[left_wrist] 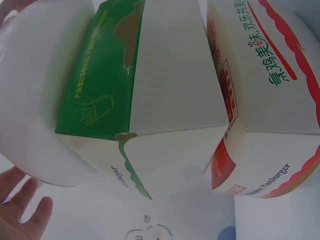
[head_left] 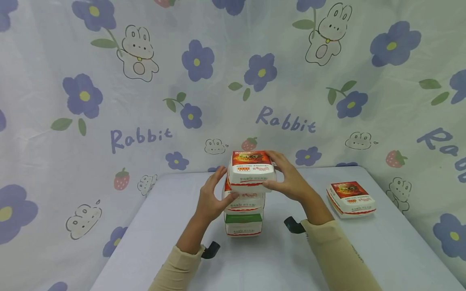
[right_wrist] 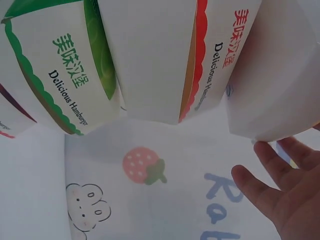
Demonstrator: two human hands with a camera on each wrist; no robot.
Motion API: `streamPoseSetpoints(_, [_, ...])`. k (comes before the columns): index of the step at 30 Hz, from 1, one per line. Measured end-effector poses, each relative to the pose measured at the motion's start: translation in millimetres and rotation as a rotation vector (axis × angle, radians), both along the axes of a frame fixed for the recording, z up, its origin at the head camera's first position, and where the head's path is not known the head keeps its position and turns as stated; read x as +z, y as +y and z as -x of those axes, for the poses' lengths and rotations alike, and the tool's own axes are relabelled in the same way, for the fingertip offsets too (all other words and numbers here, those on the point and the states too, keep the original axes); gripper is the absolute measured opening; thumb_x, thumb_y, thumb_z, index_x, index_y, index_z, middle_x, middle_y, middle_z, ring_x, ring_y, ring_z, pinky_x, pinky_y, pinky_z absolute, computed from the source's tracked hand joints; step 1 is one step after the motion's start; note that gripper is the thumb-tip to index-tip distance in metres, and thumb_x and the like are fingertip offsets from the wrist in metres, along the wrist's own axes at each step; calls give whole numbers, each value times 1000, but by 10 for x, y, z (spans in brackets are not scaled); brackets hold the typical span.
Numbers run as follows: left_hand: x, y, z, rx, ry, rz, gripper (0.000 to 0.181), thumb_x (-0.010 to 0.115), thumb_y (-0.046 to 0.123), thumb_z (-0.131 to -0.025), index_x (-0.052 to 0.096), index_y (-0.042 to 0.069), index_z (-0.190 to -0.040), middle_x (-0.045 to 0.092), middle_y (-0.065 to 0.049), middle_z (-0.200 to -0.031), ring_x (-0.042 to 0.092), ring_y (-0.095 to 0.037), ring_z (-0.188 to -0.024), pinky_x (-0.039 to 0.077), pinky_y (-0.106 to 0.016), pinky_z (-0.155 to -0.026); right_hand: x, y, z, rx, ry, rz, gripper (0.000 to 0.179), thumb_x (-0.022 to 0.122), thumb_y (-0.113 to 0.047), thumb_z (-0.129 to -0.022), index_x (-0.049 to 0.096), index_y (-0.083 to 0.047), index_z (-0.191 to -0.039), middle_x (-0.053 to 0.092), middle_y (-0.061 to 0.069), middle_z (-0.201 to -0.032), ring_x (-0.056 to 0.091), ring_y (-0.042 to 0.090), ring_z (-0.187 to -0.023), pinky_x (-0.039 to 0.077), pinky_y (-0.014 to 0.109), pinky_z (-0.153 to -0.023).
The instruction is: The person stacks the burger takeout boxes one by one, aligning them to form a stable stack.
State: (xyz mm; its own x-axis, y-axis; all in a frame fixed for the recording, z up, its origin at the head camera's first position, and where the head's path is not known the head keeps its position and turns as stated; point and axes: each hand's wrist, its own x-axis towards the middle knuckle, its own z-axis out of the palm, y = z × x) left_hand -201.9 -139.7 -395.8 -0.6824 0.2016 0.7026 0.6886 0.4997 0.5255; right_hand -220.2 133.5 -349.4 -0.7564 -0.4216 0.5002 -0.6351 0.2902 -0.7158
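A stack of white burger boxes stands mid-table, with red-printed boxes and a green-printed burger box (left_wrist: 175, 75) among them. At its top, a burger box (head_left: 251, 171) with a red burger picture sits shifted rightward. My right hand (head_left: 289, 180) grips this box by its right side, thumb in front and fingers behind; several fingertips (right_wrist: 260, 150) show at its edge in the right wrist view. My left hand (head_left: 211, 200) spans the stack's upper left corner. Its thumb overlaps the red-printed burger box (head_left: 247, 202) just below the top one. Its fingertips (left_wrist: 30, 182) meet a white box's edge.
Another red-printed burger box (head_left: 351, 198) lies alone on the white table (head_left: 284, 262), to the right of my right forearm. A patterned curtain (head_left: 225, 89) with flowers and rabbits hangs behind the table's far edge.
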Motion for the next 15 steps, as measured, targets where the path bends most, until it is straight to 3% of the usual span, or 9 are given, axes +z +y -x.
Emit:
streamPoseSetpoints(9, [-16,-67,13,-32,50,6,75,68,47,-87,38,18,-150,48,2,-145,44,-22,-132,40,-58,-101,12,-57,-3,37,3,-22,97,74,-51,-77,24,-23,-155,25,-2,-157,29,27,-140,31,58,-108])
streamPoseSetpoints(15, [-44,-114,31,-58,69,-2,71,67,35,-89,37,17,-151,48,-2,-145,45,-25,-132,38,-59,-102,-11,-99,3,53,14,-34,103,82,-44,-72,23,-28,-155,22,-8,-157,27,22,-141,33,56,-107])
